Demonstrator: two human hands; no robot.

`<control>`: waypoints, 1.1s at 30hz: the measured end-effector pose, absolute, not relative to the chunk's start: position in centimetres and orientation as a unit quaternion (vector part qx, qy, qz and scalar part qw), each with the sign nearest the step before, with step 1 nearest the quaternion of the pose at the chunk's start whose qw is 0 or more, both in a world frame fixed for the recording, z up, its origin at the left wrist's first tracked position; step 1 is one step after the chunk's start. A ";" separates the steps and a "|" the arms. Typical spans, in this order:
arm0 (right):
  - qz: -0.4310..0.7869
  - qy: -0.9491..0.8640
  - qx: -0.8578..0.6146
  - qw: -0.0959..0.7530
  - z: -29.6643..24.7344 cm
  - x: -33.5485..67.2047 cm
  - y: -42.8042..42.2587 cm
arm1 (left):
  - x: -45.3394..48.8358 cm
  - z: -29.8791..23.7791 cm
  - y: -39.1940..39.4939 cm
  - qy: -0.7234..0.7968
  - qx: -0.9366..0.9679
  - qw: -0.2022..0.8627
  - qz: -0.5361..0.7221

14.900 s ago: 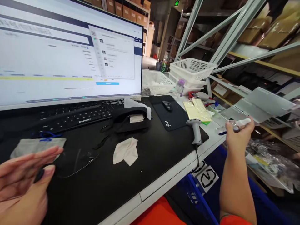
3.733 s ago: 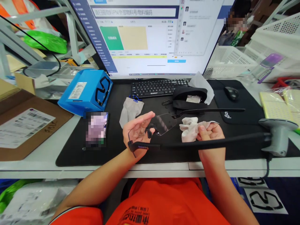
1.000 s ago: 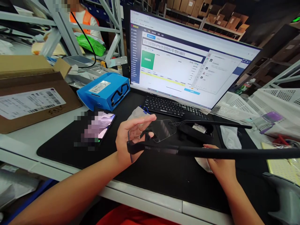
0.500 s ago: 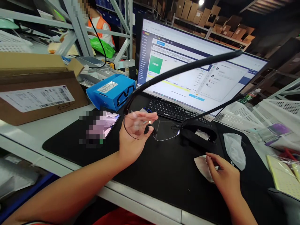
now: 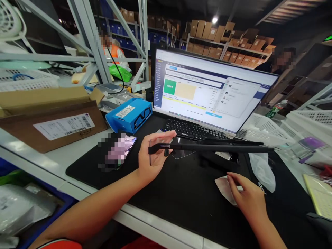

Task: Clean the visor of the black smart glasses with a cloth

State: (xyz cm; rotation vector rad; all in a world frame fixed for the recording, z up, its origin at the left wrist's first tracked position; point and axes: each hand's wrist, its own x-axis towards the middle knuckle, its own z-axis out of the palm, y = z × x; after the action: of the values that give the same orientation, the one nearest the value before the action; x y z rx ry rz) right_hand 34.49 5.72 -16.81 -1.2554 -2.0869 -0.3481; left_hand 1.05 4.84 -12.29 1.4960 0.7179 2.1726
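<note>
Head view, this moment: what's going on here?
A person at a desk holds a pair of clear-lensed glasses in the left hand, the black temples unfolded and pointing to the right. The right hand pinches a pale cloth over the black desk mat; cloth and glasses are apart. Beyond the hands stand a lit monitor and, to its left, a blue box.

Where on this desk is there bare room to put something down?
Mainly the black mat between the left forearm and the right hand, bordered by the desk's front edge. It's crowded behind, around the keyboard and black case near the held glasses, and at left, around the phone and blue box.
</note>
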 end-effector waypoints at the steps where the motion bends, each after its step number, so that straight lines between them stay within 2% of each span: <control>1: -0.131 -0.799 -0.478 0.340 -16.8 34.5 5.7 | 1.3 -11.7 4.9 0.254 0.541 0.200 0.777; 15: -0.147 -0.780 -0.441 0.420 -15.7 34.1 5.4 | 8.0 -4.1 6.8 0.166 0.567 0.181 0.786; 25: -0.110 -0.750 -0.519 0.395 -16.7 33.9 6.3 | 10.6 -1.5 6.0 0.119 0.614 0.214 0.750; 29: -0.092 -0.764 -0.508 0.387 -16.9 34.1 6.8 | 11.6 -0.3 5.3 0.105 0.639 0.234 0.726; 33: -0.076 -0.762 -0.502 0.402 -17.1 34.1 7.1 | 12.7 0.6 5.0 0.102 0.661 0.209 0.713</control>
State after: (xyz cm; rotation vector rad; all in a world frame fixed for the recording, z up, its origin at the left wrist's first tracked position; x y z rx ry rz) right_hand 34.10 7.06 -17.13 -1.2700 -1.9255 -0.1917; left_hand 12.69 5.01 0.59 1.8401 0.2845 1.9842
